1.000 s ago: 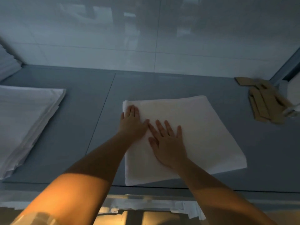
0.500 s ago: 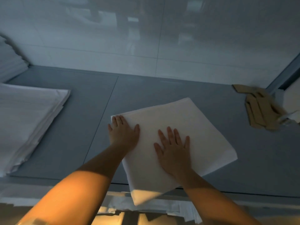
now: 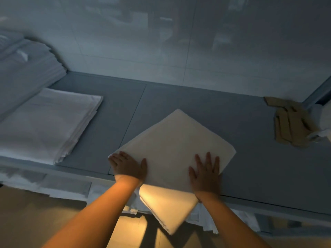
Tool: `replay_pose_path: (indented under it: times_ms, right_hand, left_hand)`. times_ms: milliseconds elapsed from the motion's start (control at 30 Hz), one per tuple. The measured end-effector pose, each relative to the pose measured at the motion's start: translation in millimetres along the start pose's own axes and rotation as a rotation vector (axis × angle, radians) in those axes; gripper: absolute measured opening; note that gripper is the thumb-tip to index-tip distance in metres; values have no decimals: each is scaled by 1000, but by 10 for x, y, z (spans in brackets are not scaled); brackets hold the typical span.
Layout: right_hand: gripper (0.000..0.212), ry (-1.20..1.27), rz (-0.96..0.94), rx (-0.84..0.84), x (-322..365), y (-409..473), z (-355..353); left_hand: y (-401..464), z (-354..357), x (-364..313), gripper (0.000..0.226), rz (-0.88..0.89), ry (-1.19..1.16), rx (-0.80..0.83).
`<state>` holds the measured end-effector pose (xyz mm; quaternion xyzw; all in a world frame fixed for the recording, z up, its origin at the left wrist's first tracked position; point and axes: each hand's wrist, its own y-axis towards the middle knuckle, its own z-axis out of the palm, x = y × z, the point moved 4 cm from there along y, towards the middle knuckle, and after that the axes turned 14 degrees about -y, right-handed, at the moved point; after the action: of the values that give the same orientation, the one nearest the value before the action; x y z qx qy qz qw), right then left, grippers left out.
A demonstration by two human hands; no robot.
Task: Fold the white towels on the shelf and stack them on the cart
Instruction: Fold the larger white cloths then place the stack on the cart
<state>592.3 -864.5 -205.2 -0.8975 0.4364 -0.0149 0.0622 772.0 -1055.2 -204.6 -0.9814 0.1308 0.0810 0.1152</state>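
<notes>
**Folded towel turned corner-first over the shelf's front edge**

The folded white towel (image 3: 172, 158) lies on the grey shelf (image 3: 250, 149) turned like a diamond; one corner points toward the back wall, the opposite corner hangs past the front edge of the shelf into warm light; its long diagonal runs from back to front, straight toward the person. The left hand (image 3: 129, 165) lies flat, fingers straight, on the towel's left corner; the right hand (image 3: 206, 173) lies flat, fingers spread, near its right corner, just behind the front edge; neither grips anything. Both hands sit about equally close to the overhanging corner, one on each side of that diagonal; so a lift off the shelf would likely need fingers slipped beneath the hanging part from both sides. The cart cannot be seen. A stack of white towels (image 3: 46, 122) rests at the shelf's left end; tan cardboard pieces (image 3: 293, 127) lie near the right back corner.
</notes>
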Motion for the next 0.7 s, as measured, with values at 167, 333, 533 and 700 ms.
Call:
replay_pose_path:
  times_ms: [167,333,533,700]
  right_hand:
    - [60,-79,-196,-45,165,275,32]
    - [60,-104,-311,-87,509,464,14]
    - [58,-108,-413,-98,1041,645,-57]
    - [57,60,-142,-234,1220,594,-144]
  left_hand:
    - [190,-62,70,78,267,6,25]
    - [604,-131,281,77,335,-76,28]
    - [1175,-297,657,78,395,-77,-17]
    - [1325,-261,713,84,302,-198,166]
